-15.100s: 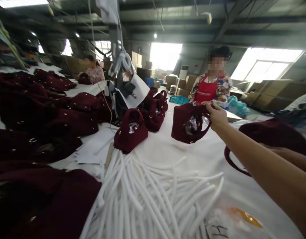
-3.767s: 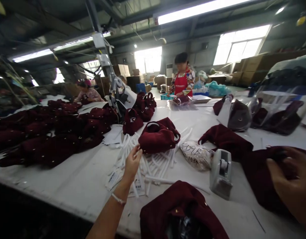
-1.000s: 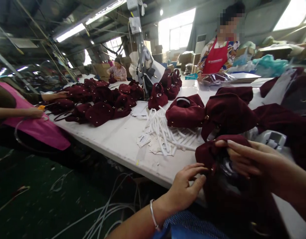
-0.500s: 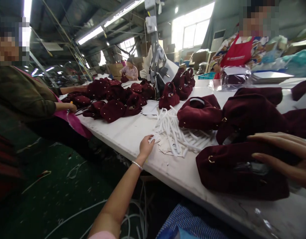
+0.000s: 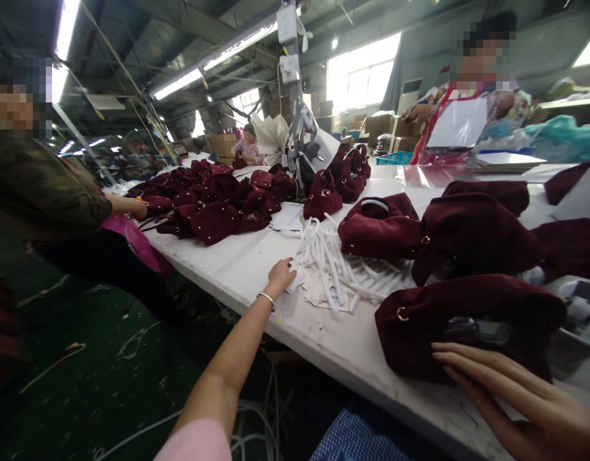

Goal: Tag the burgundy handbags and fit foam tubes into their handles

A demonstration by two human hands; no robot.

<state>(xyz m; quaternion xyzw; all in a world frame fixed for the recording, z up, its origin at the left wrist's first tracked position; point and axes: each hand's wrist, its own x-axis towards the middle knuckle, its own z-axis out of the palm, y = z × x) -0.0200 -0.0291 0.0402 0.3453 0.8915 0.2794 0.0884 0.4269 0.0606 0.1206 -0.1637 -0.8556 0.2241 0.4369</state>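
Note:
My left hand (image 5: 281, 275) reaches over the table edge, thumb and fingers closed at the border of a pile of small paper slips (image 5: 323, 291). The ends of its fingers are partly hidden, but slips show at the fingertips. My right hand (image 5: 525, 397) has its fingers stretched out, the tips against the near side of a burgundy fabric bag (image 5: 419, 320). That bag lies on its side with a gold ring and clear plastic visible in its opening. White tube pieces (image 5: 330, 256) lie heaped behind the slips.
More burgundy bags (image 5: 215, 221) cover the far left of the white table (image 5: 213, 262). Others stand behind the tubes and at the right, by a clear plastic container (image 5: 576, 314). A person at left handles bags; another across the table holds a plastic sheet. A post rises mid-table.
My right hand has come down from the top of the near bag to its front side. My left hand stays by the slips. The person across has lifted a clear plastic bag with a white sheet.

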